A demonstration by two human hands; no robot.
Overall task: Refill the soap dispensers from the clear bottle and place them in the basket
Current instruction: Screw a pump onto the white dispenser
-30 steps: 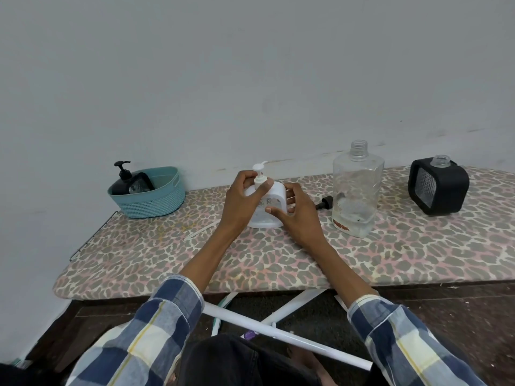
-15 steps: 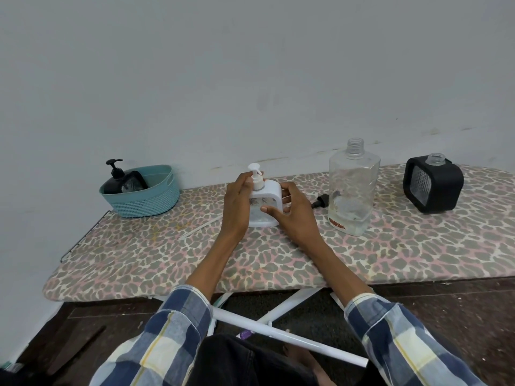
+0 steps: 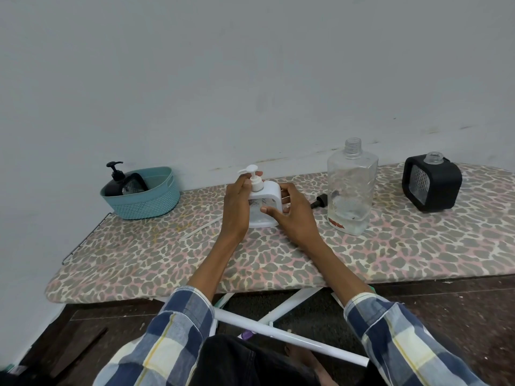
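A white soap dispenser (image 3: 268, 192) stands upright on the leopard-print ironing board (image 3: 172, 254). My left hand (image 3: 236, 203) wraps its left side, fingers up at the white pump. My right hand (image 3: 292, 215) holds its right side. To the right stands the clear bottle (image 3: 351, 188), uncapped, with a little liquid at the bottom. A black dispenser (image 3: 432, 183) with no pump sits at the far right. The teal basket (image 3: 152, 201) at the left holds another black dispenser (image 3: 122, 181) with its pump on.
A black pump head (image 3: 320, 203) lies on the board between the white dispenser and the clear bottle. A grey wall runs right behind the board. The board's white legs (image 3: 289, 341) cross below its front edge, above my lap.
The pump has sat lower on the white dispenser and its nozzle has turned to the left under my left hand. My right hand kept its hold. The view shifted slightly.
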